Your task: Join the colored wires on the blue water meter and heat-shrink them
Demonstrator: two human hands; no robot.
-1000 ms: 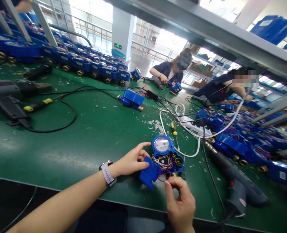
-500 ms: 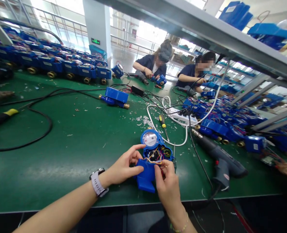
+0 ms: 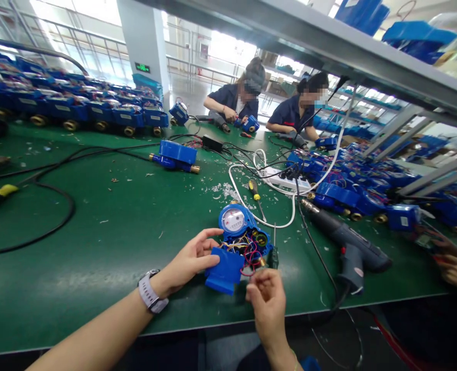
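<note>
The left hand and right hand are both bare, with slim fingers. On the left wrist sits a watch with a dark, rounded case, seen mostly from the side. Its strap is wide, smooth and pale grey with a lilac tint, marked by a row of small dark slots, and a darker, shiny piece shows at its lower end. The left forearm is bare down to the picture's edge. A thin yellow-green bracelet circles the right wrist, its details too small and blurred to make out.
</note>
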